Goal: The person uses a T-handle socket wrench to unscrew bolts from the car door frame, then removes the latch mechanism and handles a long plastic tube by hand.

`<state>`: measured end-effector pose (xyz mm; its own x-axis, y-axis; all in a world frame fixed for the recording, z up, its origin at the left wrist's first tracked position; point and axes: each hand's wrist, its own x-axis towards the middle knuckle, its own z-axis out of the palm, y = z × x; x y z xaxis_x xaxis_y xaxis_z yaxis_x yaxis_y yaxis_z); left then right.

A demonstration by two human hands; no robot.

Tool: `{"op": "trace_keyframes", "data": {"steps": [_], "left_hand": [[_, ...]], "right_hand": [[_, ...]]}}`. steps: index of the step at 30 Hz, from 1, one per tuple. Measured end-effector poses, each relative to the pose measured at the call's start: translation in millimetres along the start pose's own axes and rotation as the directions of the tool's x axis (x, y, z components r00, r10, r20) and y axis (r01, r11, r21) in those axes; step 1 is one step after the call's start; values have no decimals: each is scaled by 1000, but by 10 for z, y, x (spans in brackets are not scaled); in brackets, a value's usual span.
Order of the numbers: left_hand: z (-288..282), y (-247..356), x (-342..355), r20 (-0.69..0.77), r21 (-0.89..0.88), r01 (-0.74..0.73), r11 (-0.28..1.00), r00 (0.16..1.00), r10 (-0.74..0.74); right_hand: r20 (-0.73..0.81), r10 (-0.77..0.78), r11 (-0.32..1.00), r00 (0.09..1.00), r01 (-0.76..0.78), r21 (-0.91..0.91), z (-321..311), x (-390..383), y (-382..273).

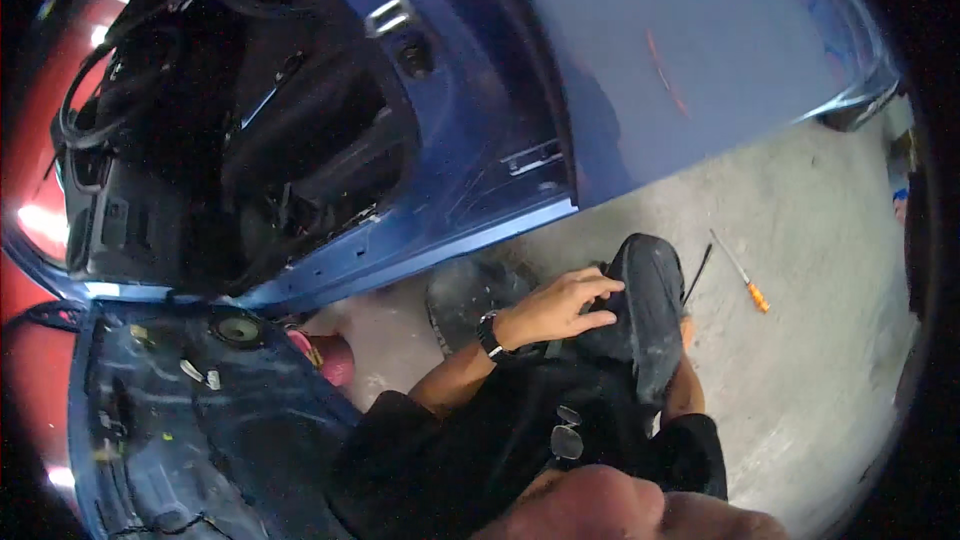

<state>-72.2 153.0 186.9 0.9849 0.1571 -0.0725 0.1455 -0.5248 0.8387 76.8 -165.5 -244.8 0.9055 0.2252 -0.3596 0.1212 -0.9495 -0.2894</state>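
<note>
My left hand, a dark watch on its wrist, reaches across my lap beside my raised right knee. Its fingers are slightly bent and the thumb stands apart from them, with nothing held. Behind that knee my right forearm goes down, and the knee hides nearly all of my right hand. A thin dark rod slants out beside the knee; whether my right hand touches it cannot be seen. On the floor to the right lies a screwdriver with an orange handle and a long metal shaft.
A blue car body with an open doorway stands ahead. Its open door, trim removed, shows a round speaker at my left. A pink-red object sits by the door edge. Glasses hang on my black shirt.
</note>
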Motion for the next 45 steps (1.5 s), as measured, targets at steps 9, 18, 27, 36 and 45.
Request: {"op": "trace_keyframes", "data": {"steps": [9, 18, 27, 36, 45], "left_hand": [[-67, 191, 184, 394, 69, -353, 933, 869, 299], [187, 211, 223, 555, -48, -454, 889, 728, 402], [-552, 551, -82, 569, -429, -304, 851, 640, 516], [-875, 520, -204, -186, -882, -359, 305, 860, 474], [-991, 763, 49, -343, -919, -386, 83, 884, 319]], "right_hand": [[115, 285, 748, 952, -296, 595, -1416, -478, 191], [414, -117, 743, 903, -197, 640, -4019, -2034, -499], [235, -537, 518, 811, 97, 850, -4400, -2656, -2008], [-7, -667, 484, 745, 441, 756, -4561, -3028, -3075], [-395, -814, 557, 425, 763, -329, -4606, -3139, -3103]]}}
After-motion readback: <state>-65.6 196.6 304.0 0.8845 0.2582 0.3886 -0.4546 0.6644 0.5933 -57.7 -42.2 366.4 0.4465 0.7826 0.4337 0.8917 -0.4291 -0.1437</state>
